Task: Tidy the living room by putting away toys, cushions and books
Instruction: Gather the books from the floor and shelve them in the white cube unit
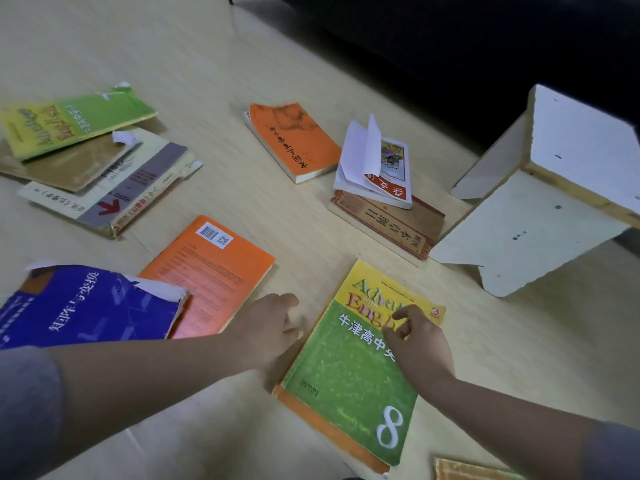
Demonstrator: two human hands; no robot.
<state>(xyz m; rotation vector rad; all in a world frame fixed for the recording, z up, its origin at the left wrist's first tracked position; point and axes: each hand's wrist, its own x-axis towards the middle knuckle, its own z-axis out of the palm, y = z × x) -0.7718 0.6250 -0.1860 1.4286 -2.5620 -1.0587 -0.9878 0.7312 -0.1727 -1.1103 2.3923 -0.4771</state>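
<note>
Books lie scattered on the pale floor. A green and yellow English textbook marked 8 lies on an orange book in front of me. My right hand rests on the green cover with loosely bent fingers. My left hand hovers at the book's left edge, fingers curled loosely, holding nothing. To the left lie an orange book face down and a torn blue book. Farther off are an orange paperback, a small open book on a brown book, and a pile topped by a green book.
A white wooden stool lies tipped on its side at the right. A dark sofa runs along the back. Another orange-edged book corner shows at the bottom right.
</note>
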